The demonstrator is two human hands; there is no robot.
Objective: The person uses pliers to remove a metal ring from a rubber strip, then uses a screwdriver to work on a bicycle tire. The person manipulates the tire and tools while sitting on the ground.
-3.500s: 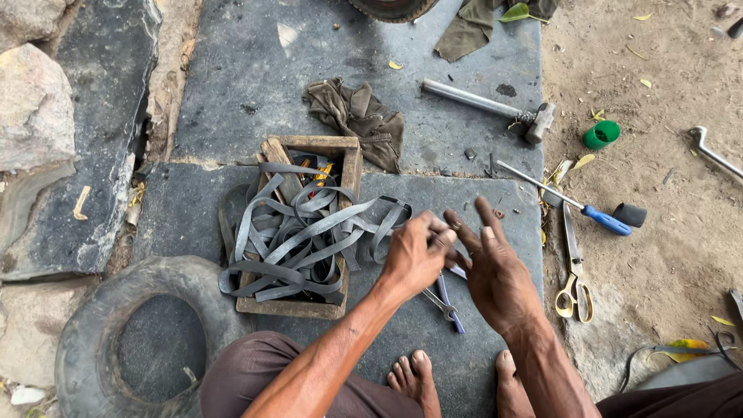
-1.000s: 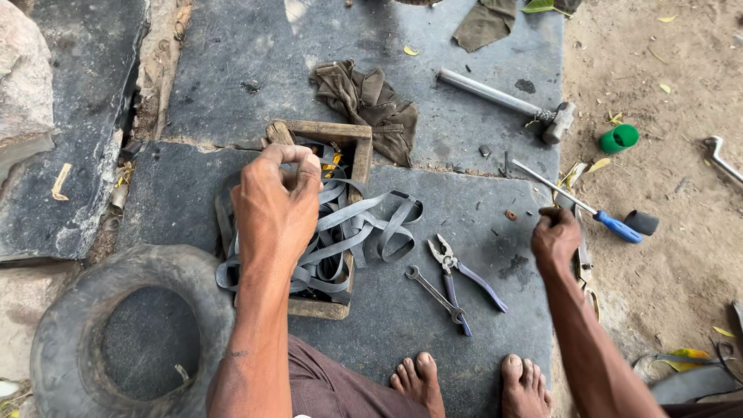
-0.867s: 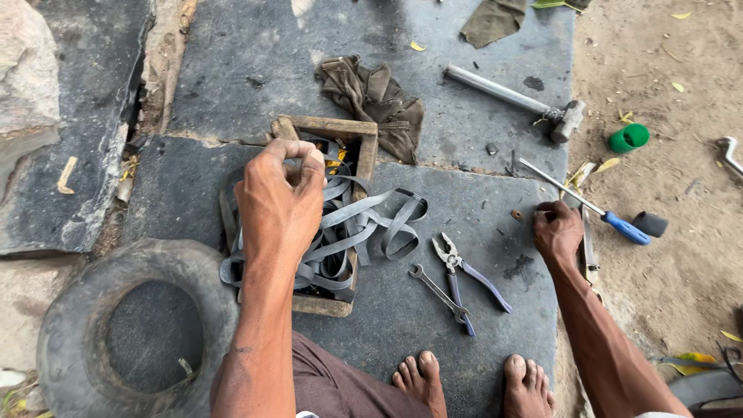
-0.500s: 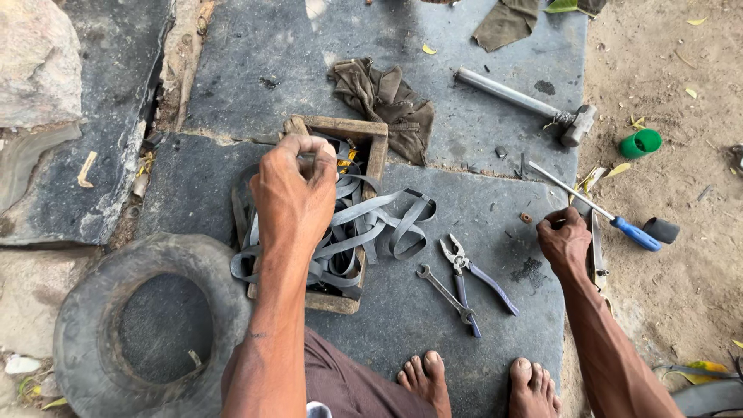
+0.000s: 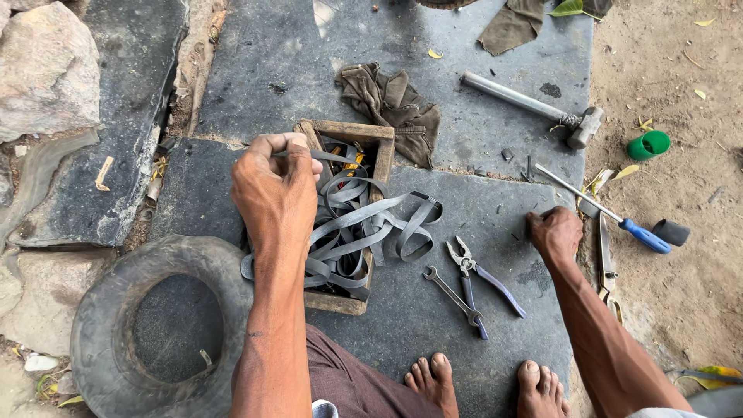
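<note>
Left hand [image 5: 275, 186] over the wooden box [image 5: 348, 209], fingers pinched shut on a grey rubber strip [image 5: 329, 156] from the pile. Right hand [image 5: 555, 232] fisted on the slab [image 5: 480, 310] edge, possibly gripping something small; can't tell. Green cap [image 5: 648, 144] lies on dirt, right.

Bare slab [image 5: 271, 62] is lying open beyond the wooden box [image 5: 364, 131]. Between the two hands, pliers [image 5: 484, 271] and a wrench [image 5: 451, 294] are blocking the way; rubber strips [image 5: 371, 224] are spilling rightward.
</note>
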